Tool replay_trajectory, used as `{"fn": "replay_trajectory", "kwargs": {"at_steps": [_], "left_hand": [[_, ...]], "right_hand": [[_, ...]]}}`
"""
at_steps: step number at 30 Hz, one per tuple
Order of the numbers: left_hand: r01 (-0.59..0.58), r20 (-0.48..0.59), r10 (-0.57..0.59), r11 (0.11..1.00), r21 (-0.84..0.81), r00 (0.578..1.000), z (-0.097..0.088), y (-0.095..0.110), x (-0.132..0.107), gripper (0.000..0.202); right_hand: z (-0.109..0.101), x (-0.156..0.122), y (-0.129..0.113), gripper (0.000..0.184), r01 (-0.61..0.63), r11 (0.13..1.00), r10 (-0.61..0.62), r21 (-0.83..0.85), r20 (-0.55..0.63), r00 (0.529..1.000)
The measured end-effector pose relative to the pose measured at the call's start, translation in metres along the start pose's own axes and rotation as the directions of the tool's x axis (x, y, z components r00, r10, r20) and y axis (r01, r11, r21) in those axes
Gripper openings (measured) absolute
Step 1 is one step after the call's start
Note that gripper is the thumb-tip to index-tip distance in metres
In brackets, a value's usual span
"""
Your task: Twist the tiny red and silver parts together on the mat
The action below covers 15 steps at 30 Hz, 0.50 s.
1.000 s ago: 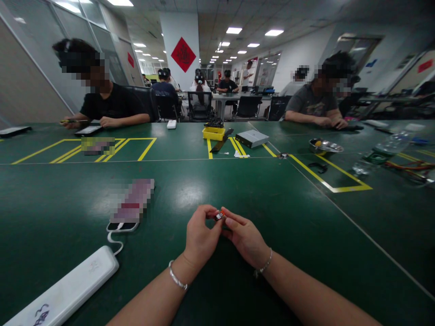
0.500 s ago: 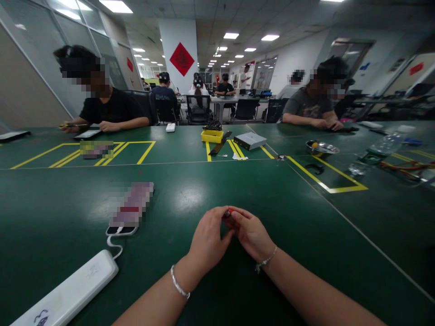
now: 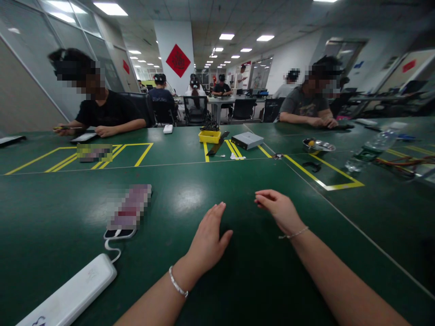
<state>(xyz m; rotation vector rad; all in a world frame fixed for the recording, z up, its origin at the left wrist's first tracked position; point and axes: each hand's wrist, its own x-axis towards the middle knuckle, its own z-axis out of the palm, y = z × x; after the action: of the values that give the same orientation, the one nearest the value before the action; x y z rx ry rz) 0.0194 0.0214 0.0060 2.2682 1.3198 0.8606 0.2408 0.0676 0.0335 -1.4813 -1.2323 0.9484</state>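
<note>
Over the green table (image 3: 190, 249) my left hand (image 3: 207, 240) is open, its fingers stretched forward and the thumb held apart, with nothing in it. Farther forward and to the right, my right hand (image 3: 277, 208) is closed in a pinch, thumb against fingertips. Whatever may be between those fingertips is hidden or too small to name. A gap of table surface separates the two hands. Left of my left hand lies a phone (image 3: 131, 208), its screen blurred out, with a white cable (image 3: 113, 249) plugged into its near end.
A white power strip (image 3: 74, 290) lies front left. Farther back are a yellow bin (image 3: 210, 136), a grey box (image 3: 247, 140), a metal bowl (image 3: 319, 146), a black curved piece (image 3: 311, 166) and a plastic bottle (image 3: 375, 147). Two people sit across the table.
My hands were together, fingers around a small red and dark thing. Now they are apart: my right hand has moved right and forward, my left has opened, and the small thing no longer shows.
</note>
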Motion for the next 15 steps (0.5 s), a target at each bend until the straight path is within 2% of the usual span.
{"fn": "replay_trajectory", "kwargs": {"at_steps": [1, 2, 3, 5, 7, 10, 12, 15], "left_hand": [[0.049, -0.005, -0.049, 0.999, -0.008, 0.999, 0.0, -0.003, 0.001, 0.06], [0.098, -0.017, -0.098, 0.995, -0.023, 0.995, 0.0, -0.006, 0.002, 0.057], [0.138, -0.015, -0.139, 0.99, -0.039, 0.99, 0.001, -0.009, 0.003, 0.056], [0.198, -0.014, -0.199, 0.978, -0.071, 0.98, 0.001, -0.013, 0.004, 0.055], [0.223, -0.011, -0.225, 0.97, -0.096, 0.974, 0.001, -0.015, 0.005, 0.054], [0.229, -0.007, -0.231, 0.967, -0.115, 0.973, 0.0, -0.014, 0.005, 0.052], [0.226, -0.001, -0.227, 0.967, -0.12, 0.974, 0.0, -0.014, 0.005, 0.051], [0.214, 0.017, -0.213, 0.97, -0.117, 0.977, -0.001, -0.014, 0.004, 0.049]], "right_hand": [[-0.023, 0.009, 0.004, 0.023, 0.062, 0.961, -0.089, -0.271, -0.086, 0.992], [-0.048, 0.016, 0.009, 0.022, 0.073, 0.854, -0.175, -0.516, -0.152, 0.973], [-0.073, 0.022, 0.015, 0.022, 0.022, 0.725, -0.229, -0.688, -0.211, 0.95], [-0.123, 0.027, 0.031, 0.027, -0.168, 0.541, -0.211, -0.824, -0.326, 0.921], [-0.164, 0.026, 0.049, 0.034, -0.365, 0.465, -0.106, -0.807, -0.46, 0.882], [-0.205, 0.02, 0.073, 0.037, -0.598, 0.418, 0.078, -0.684, -0.628, 0.774], [-0.22, 0.017, 0.086, 0.038, -0.687, 0.402, 0.16, -0.606, -0.692, 0.704], [-0.229, 0.017, 0.101, 0.04, -0.735, 0.447, 0.163, -0.51, -0.762, 0.627]]}}
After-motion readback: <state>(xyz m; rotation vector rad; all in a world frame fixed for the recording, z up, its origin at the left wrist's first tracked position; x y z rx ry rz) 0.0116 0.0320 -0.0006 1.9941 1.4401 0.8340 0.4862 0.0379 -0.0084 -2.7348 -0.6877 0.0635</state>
